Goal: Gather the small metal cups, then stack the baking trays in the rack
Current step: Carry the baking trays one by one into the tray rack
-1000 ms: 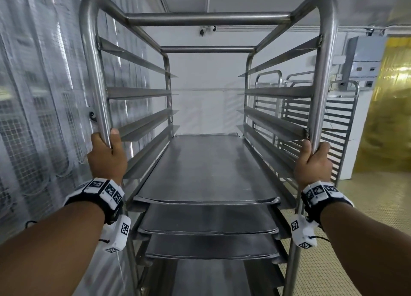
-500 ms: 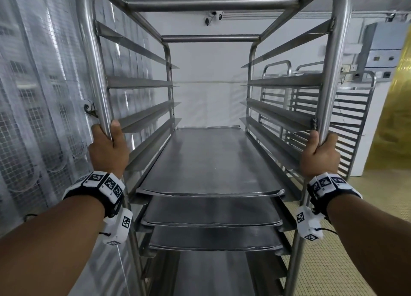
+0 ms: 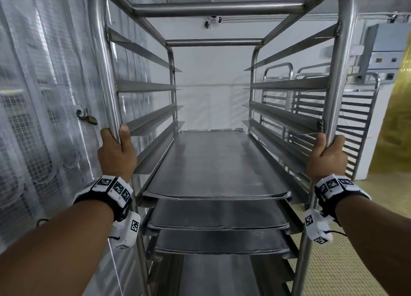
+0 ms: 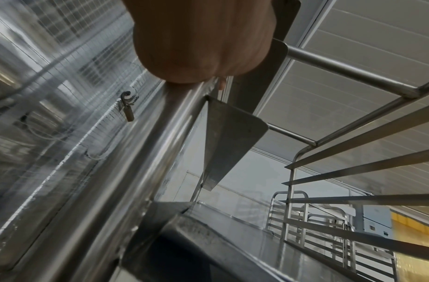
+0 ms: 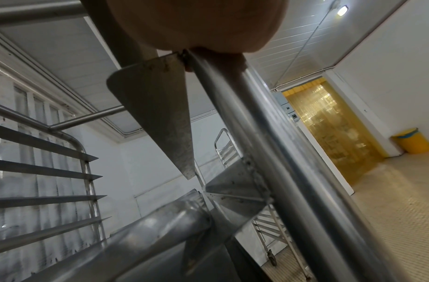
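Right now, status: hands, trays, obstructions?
Left hand and right hand grip the rack uprights. Baking trays sit stacked inside. Empty racks stand ahead right.

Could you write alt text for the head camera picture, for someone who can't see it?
Two hands grip the front posts of a tall steel rack: the left hand on the left post, the right hand on the right. Flat metal baking trays sit one above another on its lower rails; the upper rails are empty. More racks stand behind on the right.
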The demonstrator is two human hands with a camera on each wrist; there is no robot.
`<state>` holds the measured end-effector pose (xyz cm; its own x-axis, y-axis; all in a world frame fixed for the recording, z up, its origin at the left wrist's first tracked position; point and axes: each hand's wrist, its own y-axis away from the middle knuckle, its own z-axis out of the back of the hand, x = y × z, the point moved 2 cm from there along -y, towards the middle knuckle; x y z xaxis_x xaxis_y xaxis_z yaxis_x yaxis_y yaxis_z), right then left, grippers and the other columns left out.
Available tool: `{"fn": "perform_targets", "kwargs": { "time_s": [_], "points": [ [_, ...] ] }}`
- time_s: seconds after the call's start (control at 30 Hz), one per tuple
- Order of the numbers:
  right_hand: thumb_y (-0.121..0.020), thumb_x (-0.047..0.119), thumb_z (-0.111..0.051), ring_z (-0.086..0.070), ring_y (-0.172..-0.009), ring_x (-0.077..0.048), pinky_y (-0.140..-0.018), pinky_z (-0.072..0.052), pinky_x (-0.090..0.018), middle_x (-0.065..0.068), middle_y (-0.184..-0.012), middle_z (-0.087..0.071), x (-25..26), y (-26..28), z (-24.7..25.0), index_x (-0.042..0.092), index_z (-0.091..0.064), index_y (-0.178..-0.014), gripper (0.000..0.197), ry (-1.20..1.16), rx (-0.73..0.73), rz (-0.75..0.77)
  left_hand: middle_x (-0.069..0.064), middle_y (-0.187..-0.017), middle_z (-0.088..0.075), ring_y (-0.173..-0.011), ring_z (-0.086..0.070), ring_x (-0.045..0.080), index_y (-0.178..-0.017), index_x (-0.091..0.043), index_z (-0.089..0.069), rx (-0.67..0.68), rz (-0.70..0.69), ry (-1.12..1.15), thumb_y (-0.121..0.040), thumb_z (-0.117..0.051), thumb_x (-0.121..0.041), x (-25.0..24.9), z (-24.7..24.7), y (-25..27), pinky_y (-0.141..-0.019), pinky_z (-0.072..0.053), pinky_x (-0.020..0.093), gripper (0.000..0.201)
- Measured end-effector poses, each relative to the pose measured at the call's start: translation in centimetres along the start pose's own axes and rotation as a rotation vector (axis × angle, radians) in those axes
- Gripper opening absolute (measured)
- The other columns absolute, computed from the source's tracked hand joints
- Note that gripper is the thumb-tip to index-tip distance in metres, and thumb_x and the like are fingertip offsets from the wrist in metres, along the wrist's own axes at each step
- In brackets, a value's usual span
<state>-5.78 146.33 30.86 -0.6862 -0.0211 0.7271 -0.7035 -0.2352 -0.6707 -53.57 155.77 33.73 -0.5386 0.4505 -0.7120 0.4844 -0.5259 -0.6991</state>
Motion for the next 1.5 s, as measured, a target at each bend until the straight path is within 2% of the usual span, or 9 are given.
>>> {"fn": "perform_targets", "kwargs": {
  "time_s": [0.23,0.43,0.57,0.8,0.9,1.0,1.2,1.37,1.5],
  "points": [
    [-0.101,0.058,-0.028,-0.059,-0.072,-0.045,-0.061,-0.041,-0.042,-0.021,-0.076,-0.052,-0.7,-1.8,-5.4,0.009,-0.037,-0.108,0.050,-0.002,0.004,-0.022,0.011,-0.077,-0.058,-0.068,-0.052,0.027,-0.116,-0.003,-0.046,-0.013,-0.042,0.021,-0.104,-0.035,-0.058,2.8,-4.5,-2.5,-0.062,-0.042,0.039,0.058],
    [-0.103,0.052,-0.032,-0.058,-0.075,-0.048,-0.061,-0.033,-0.040,-0.021,-0.075,-0.049,-0.8,-3.4,-10.6,0.004,-0.038,-0.110,0.049,-0.017,0.028,-0.028,0.010,-0.082,-0.058,-0.073,-0.050,0.026,-0.115,-0.001,-0.048,-0.015,-0.036,0.008,-0.105,-0.036,-0.054,5.0,-9.1,-5.3,-0.064,-0.038,0.037,0.055],
    [-0.102,0.055,-0.031,-0.059,-0.080,-0.050,-0.065,-0.037,-0.042,-0.034,-0.087,-0.060,-0.4,-4.2,-14.5,0.008,-0.037,-0.114,0.049,-0.022,0.038,-0.019,0.009,-0.080,-0.061,-0.069,-0.055,0.028,-0.114,-0.004,-0.047,-0.027,-0.063,0.014,-0.104,-0.035,-0.058,7.2,-11.9,-7.7,-0.063,-0.044,0.039,0.056],
    [-0.105,0.044,-0.037,-0.059,-0.087,-0.050,-0.069,-0.035,-0.040,-0.034,-0.097,-0.060,1.2,-4.7,-21.1,-0.003,-0.041,-0.119,0.048,-0.080,0.056,-0.050,0.006,-0.075,-0.062,-0.068,-0.062,0.034,-0.110,-0.008,-0.047,-0.020,-0.063,0.031,-0.102,-0.036,-0.060,11.2,-16.8,-12.2,-0.062,-0.053,0.046,0.054],
    [-0.105,0.044,-0.037,-0.052,-0.074,-0.041,-0.066,-0.032,-0.039,-0.020,-0.075,-0.049,1.3,-5.4,-24.0,-0.005,-0.042,-0.115,0.051,-0.099,0.069,-0.064,0.002,-0.073,-0.058,-0.065,-0.059,0.030,-0.110,-0.004,-0.048,-0.020,-0.070,0.036,-0.104,-0.039,-0.054,12.5,-19.2,-14.3,-0.060,-0.052,0.044,0.051],
    [-0.105,0.047,-0.035,-0.044,-0.070,-0.029,-0.064,-0.028,-0.036,-0.016,-0.074,-0.045,1.3,-5.9,-27.2,-0.003,-0.041,-0.113,0.051,-0.079,0.099,-0.070,0.000,-0.068,-0.054,-0.062,-0.058,0.031,-0.106,-0.005,-0.046,-0.017,-0.060,0.032,-0.102,-0.036,-0.060,14.2,-21.4,-16.3,-0.057,-0.051,0.044,0.056],
    [-0.102,0.053,-0.034,-0.060,-0.074,-0.044,-0.064,-0.040,-0.039,-0.018,-0.077,-0.053,0.0,-7.8,-34.8,0.004,-0.039,-0.109,0.049,-0.116,0.099,-0.020,0.009,-0.082,-0.060,-0.068,-0.053,0.027,-0.116,-0.002,-0.047,-0.038,-0.020,-0.067,-0.106,-0.034,-0.054,16.9,-25.9,-19.3,-0.062,-0.038,0.038,0.054],
    [-0.096,0.064,-0.033,-0.060,-0.072,-0.040,-0.067,-0.051,-0.048,-0.021,-0.082,-0.059,-0.4,-9.8,-40.8,0.026,-0.028,-0.094,0.039,-0.099,0.105,0.016,0.008,-0.077,-0.053,-0.063,-0.045,0.024,-0.118,0.001,-0.046,-0.076,-0.001,-0.065,-0.107,-0.035,-0.049,18.9,-30.3,-21.6,-0.053,-0.026,0.033,0.052],
    [-0.086,0.081,-0.024,-0.061,-0.072,-0.040,-0.070,-0.055,-0.054,-0.016,-0.079,-0.060,-1.6,-11.9,-45.7,0.033,-0.027,-0.094,0.049,-0.033,0.092,0.030,0.000,-0.070,-0.050,-0.056,-0.045,0.024,-0.115,0.000,-0.046,-0.044,0.002,-0.053,-0.108,-0.034,-0.047,21.2,-34.2,-22.4,-0.049,-0.026,0.029,0.049]
  ]
}}
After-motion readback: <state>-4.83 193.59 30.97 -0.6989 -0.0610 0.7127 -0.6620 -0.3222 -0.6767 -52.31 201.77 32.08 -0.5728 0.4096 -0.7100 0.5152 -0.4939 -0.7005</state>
